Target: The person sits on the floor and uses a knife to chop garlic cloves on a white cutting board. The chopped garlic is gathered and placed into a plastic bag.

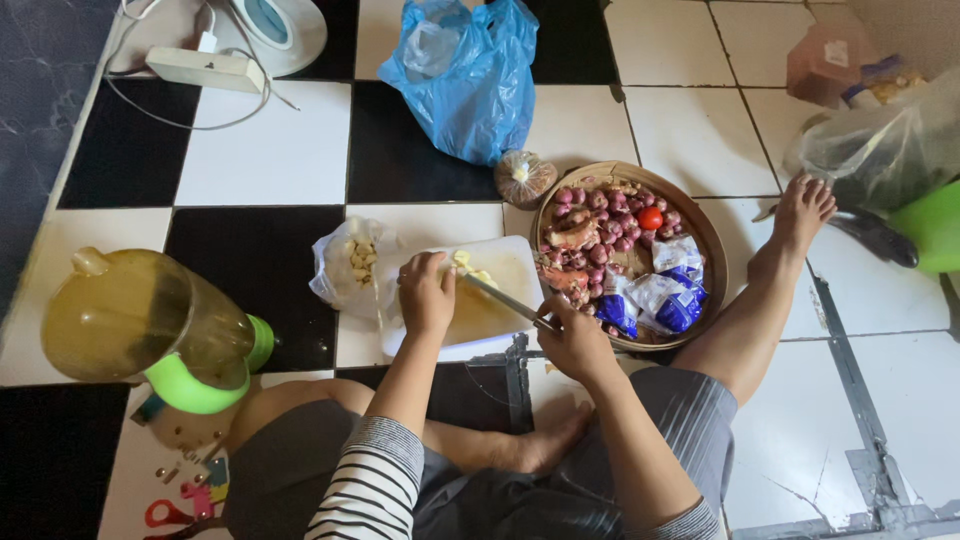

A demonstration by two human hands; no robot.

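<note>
The person wears a top with black-and-white striped sleeves (pixel 370 480) pushed up above the elbows, and loose grey shorts (pixel 690 420). Forearms, lower legs and both feet (pixel 800 210) are bare.

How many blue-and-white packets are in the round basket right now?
3 blue-and-white plastic packets, all at the near right side of the round woven basket: one at the upper right, one below it, one lower left. More may be hidden beneath them.

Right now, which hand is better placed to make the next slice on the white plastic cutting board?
Probably the right hand: it already grips the metal knife, blade angled over the white plastic cutting board. The left hand pins the pale yellow pieces.
</note>
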